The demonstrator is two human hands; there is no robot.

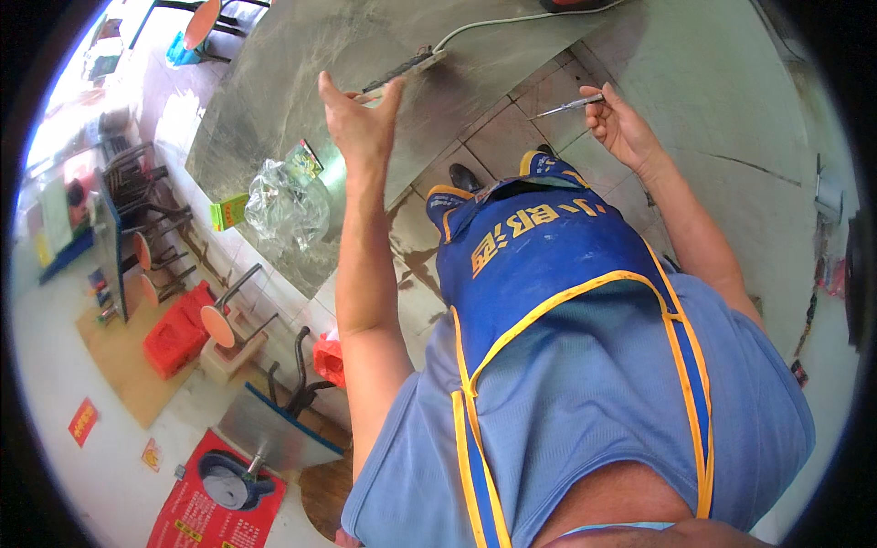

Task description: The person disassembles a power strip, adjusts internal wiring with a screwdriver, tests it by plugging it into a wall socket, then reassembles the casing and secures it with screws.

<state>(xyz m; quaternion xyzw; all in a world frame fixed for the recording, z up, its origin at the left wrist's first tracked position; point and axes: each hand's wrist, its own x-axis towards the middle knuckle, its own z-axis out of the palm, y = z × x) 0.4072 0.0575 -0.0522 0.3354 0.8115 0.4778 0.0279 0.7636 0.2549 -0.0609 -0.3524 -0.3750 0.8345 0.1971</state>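
Reference all places to the table (274, 82), the large grey surface before you.

Your blue apron (544, 260) is nearest, off the table's right edge. On the table's near part lies a crumpled clear plastic bag (288, 205), with a small green box (228, 213) at the near left edge.

Your right hand (624, 128) is raised off the table's right edge, thumb and fingers closed on the handle of a slim pointed tool (566, 108). For good control, judge the angle before you bring the tip near anything, steady the wrist, and guide with the fingertips rather than the arm. The tool's long axis lies roughly across your body; its tip points left, toward the table, and slightly back toward you. The tip appears free of contact.

Your left hand (361, 128) is above the table, thumb and fingers spread around the near end of a narrow strip (411, 66). You cannot tell from this view whether they grip it, since the hand hides that end. Before applying the tool to the strip, confirm a firm hold and treat the cord as live until checked. The strip's long axis runs away from you and to the right; a pale cord (493, 23) near its far end leads toward a red object (575, 4) by the table's far right edge.
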